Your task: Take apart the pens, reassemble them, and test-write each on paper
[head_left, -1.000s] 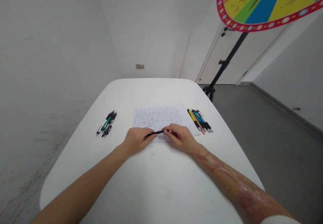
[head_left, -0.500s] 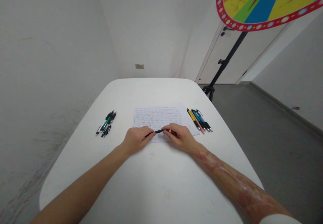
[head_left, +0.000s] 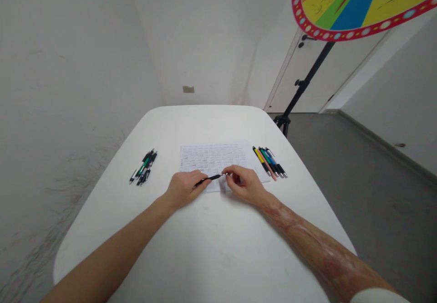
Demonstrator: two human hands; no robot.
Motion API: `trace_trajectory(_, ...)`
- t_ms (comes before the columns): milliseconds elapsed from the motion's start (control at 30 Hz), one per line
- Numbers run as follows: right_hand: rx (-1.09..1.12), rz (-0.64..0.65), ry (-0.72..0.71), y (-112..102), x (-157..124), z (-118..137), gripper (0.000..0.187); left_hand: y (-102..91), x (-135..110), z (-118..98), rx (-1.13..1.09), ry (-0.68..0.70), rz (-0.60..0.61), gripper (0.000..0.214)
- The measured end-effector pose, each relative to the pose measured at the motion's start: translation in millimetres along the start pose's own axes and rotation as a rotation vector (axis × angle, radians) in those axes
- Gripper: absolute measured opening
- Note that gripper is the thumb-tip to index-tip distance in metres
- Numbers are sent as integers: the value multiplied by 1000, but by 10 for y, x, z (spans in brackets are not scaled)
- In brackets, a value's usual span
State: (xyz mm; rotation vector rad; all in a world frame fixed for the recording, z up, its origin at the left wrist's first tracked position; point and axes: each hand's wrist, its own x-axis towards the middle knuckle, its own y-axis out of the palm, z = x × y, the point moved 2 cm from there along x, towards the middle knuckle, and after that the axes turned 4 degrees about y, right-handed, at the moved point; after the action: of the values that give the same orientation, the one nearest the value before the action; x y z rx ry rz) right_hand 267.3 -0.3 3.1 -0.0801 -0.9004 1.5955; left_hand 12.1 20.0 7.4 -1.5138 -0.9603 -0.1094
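A black pen point(head_left: 214, 177) is being held by the left hand point(head_left: 184, 188) above the near part of a handwritten sheet point(head_left: 211, 153). Its silver end point(head_left: 223, 174) is being met by the narrowly pinched right hand point(head_left: 248, 185); whether it is being gripped cannot be told. Flanking the sheet, a pen cluster point(head_left: 144, 163) and a coloured pen row point(head_left: 272, 160) are being supported by the white bench point(head_left: 211, 248).

**Smooth tabletop point(head_left: 205, 125), matt paper point(head_left: 211, 155)**

Near the surface's right edge, coloured pens point(head_left: 272, 160) look plastic with shiny metallic tips; toward its left edge, dark pens point(head_left: 144, 166) look plastic. The black pen point(head_left: 214, 177) shows a metallic end.
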Motion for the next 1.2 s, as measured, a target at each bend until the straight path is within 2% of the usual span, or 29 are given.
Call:
trace_trajectory(200,-27,-63,53,-24,10,-31,16,-20,22,2,24,-28,-17,28)
trace_trajectory(333,-109,-73,47,-80,28,-99,18,-35,13,29,64,-78,-71,26)
trace_trajectory(467,-150,-40,17,-102,41,-196,22,-42,-2,43,90,-97,-131,25)
trace_trajectory(800,-353,61,-20,-26,47,-283,33,-46,21,20,94,-89,-128,23)
trace_trajectory(1033,-392,12,-20,-75,73,-204,14,-43,15,22,105,-87,-134,21)
trace_trajectory(1200,-380,15,-26,-76,89,-149,11,-44,14,23,113,-85,-129,22)
